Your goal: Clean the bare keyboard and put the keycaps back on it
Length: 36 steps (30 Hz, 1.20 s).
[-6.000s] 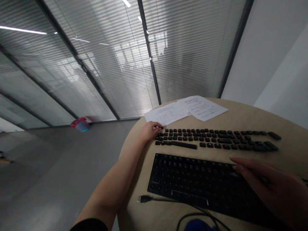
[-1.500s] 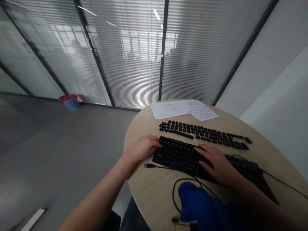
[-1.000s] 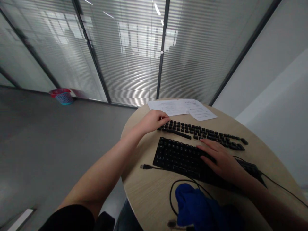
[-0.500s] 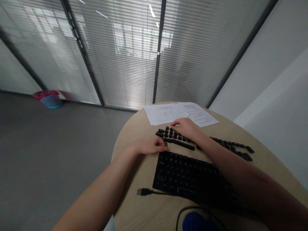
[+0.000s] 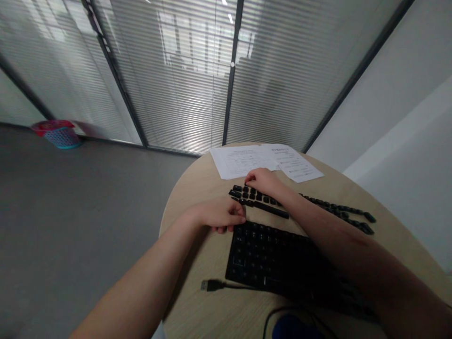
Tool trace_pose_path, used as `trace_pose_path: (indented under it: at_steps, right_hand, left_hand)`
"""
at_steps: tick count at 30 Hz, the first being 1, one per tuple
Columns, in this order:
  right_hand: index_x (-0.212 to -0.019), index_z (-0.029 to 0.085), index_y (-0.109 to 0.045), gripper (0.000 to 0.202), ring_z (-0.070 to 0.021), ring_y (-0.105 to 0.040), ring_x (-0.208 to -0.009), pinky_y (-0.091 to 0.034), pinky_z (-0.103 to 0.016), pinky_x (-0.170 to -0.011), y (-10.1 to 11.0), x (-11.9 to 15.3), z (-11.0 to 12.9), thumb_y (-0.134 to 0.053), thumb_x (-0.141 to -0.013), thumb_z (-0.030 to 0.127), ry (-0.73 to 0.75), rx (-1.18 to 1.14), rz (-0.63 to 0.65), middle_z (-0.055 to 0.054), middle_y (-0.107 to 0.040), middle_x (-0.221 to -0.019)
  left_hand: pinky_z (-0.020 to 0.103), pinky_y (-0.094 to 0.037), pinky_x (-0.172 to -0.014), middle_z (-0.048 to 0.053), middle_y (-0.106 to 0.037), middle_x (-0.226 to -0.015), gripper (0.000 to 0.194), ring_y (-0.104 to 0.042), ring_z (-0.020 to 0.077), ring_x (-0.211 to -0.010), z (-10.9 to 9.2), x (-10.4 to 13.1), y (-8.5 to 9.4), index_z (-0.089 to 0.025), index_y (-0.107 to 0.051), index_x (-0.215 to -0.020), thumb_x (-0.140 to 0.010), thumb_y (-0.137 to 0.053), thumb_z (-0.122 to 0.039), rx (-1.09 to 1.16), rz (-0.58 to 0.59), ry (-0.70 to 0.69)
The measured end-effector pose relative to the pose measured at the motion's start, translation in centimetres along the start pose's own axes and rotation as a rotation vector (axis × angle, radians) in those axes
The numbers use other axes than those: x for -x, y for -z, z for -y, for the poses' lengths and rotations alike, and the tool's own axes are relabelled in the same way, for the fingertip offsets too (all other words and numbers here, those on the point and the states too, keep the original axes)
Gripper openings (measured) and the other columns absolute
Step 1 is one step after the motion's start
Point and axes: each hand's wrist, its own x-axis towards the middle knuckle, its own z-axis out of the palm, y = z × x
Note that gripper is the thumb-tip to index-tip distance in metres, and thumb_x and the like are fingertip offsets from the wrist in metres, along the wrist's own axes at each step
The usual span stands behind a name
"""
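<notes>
Loose black keycaps (image 5: pixel 259 196) lie in rows on the round wooden table, with a long black bar-shaped key (image 5: pixel 271 209) in front of them. My right hand (image 5: pixel 262 181) is over the far left keycaps, its fingertips pinched at a small dark keycap. Nearer to me, my left hand (image 5: pixel 226 215) rests beside the upper left corner of a black keyboard (image 5: pixel 271 249), fingers curled in; whatever they hold is hidden. My right forearm covers part of the keyboard and of the keycap rows.
Printed papers (image 5: pixel 243 161) lie at the table's (image 5: pixel 190 188) far edge. A USB plug (image 5: pixel 212 285) and its cable are at the near left, by a dark blue object (image 5: pixel 294 328). A red and blue basket (image 5: pixel 62 135) stands on the floor.
My right hand has shifted slightly left, to the keycap group's far left edge. My left hand stays near the keyboard corner, its fingers curled lower. The view has tilted a little.
</notes>
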Motion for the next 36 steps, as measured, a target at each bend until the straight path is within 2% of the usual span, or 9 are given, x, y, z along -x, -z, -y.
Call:
trace_pose_path:
  at_steps: [4,7,9,12,15,20,28,33,36]
  right_hand:
    - [-0.099,0.021,-0.082,0.018,-0.0244,-0.072,-0.088,-0.053,-0.039,-0.083,1.8,2.1,1.4,-0.067,-0.09,0.023,-0.035,-0.021,-0.089,-0.009,-0.08,-0.095]
    - [-0.099,0.022,-0.082,0.018,-0.0224,-0.073,-0.085,-0.055,-0.038,-0.081,3.3,6.5,2.9,-0.067,-0.091,0.027,0.011,-0.126,-0.211,-0.006,-0.081,-0.094]
    - [-0.097,0.024,-0.082,0.016,-0.022,-0.074,-0.086,-0.056,-0.037,-0.082,3.7,10.4,4.0,-0.068,-0.09,0.026,0.085,-0.179,-0.223,-0.005,-0.081,-0.095]
    - [-0.096,0.025,-0.08,0.013,-0.0206,-0.075,-0.088,-0.058,-0.036,-0.084,3.1,15.5,5.4,-0.068,-0.092,0.025,0.212,-0.211,-0.196,-0.003,-0.081,-0.096]
    - [-0.094,0.025,-0.079,0.013,-0.0205,-0.075,-0.087,-0.058,-0.036,-0.082,1.6,18.3,6.2,-0.066,-0.093,0.021,0.286,-0.21,-0.156,-0.002,-0.082,-0.094]
    - [-0.093,0.022,-0.078,0.012,-0.0217,-0.075,-0.085,-0.058,-0.038,-0.082,-0.1,18.7,6.2,-0.067,-0.094,0.017,0.379,-0.172,-0.16,-0.003,-0.082,-0.095]
    - [-0.098,0.02,-0.079,0.014,-0.0223,-0.073,-0.088,-0.056,-0.04,-0.084,-0.7,19.2,6.1,-0.065,-0.097,0.018,0.471,-0.054,-0.199,-0.005,-0.082,-0.101]
    - [-0.101,0.018,-0.08,0.013,-0.024,-0.069,-0.092,-0.054,-0.041,-0.086,-1.0,19.4,6.4,-0.067,-0.096,0.017,0.48,0.009,-0.231,-0.007,-0.079,-0.102]
    - [-0.094,0.018,-0.081,0.012,-0.0236,-0.067,-0.089,-0.053,-0.04,-0.083,-1.1,19.3,6.5,-0.069,-0.095,0.017,0.454,-0.003,-0.244,-0.007,-0.077,-0.096]
  left_hand:
    - [0.023,-0.04,-0.043,0.0,-0.064,-0.065,0.018,-0.056,0.0124,-0.046,-0.1,-0.1,-0.1,-0.021,-0.062,-0.09,-0.092,-0.058,-0.038,0.013,-0.005,-0.006]
    - [0.023,-0.041,-0.043,0.0,-0.063,-0.064,0.016,-0.056,0.013,-0.046,-0.2,-0.2,-0.2,-0.02,-0.062,-0.09,-0.092,-0.058,-0.036,0.024,-0.009,-0.011]
    - [0.024,-0.041,-0.042,0.0,-0.063,-0.065,0.015,-0.057,0.0133,-0.046,-0.3,-0.3,-0.1,-0.02,-0.063,-0.09,-0.091,-0.059,-0.035,0.029,-0.009,-0.007]
    - [0.024,-0.042,-0.041,-0.001,-0.063,-0.062,0.015,-0.057,0.0138,-0.045,-0.4,-0.3,-0.1,-0.02,-0.064,-0.088,-0.09,-0.061,-0.035,0.03,-0.011,0.0]
    - [0.024,-0.041,-0.042,-0.001,-0.063,-0.06,0.014,-0.058,0.0137,-0.046,-0.6,-0.3,-0.1,-0.02,-0.065,-0.087,-0.089,-0.062,-0.034,0.033,-0.013,-0.005]
    - [0.024,-0.04,-0.043,-0.001,-0.065,-0.063,0.016,-0.057,0.0127,-0.047,-0.5,-0.2,-0.3,-0.02,-0.066,-0.089,-0.09,-0.061,-0.035,0.038,-0.02,-0.014]
    - [0.023,-0.039,-0.044,-0.001,-0.065,-0.063,0.019,-0.055,0.0118,-0.046,-0.6,-0.2,-0.1,-0.018,-0.067,-0.09,-0.091,-0.061,-0.036,0.039,0.003,-0.015]
    - [0.023,-0.04,-0.044,-0.001,-0.063,-0.064,0.018,-0.055,0.0117,-0.047,-0.9,-0.2,-0.1,-0.017,-0.066,-0.092,-0.092,-0.061,-0.035,0.032,0.019,0.004]
    - [0.023,-0.04,-0.045,0.0,-0.063,-0.065,0.019,-0.055,0.0118,-0.048,-0.8,-0.2,-0.1,-0.017,-0.065,-0.093,-0.093,-0.061,-0.035,0.024,0.026,0.012]
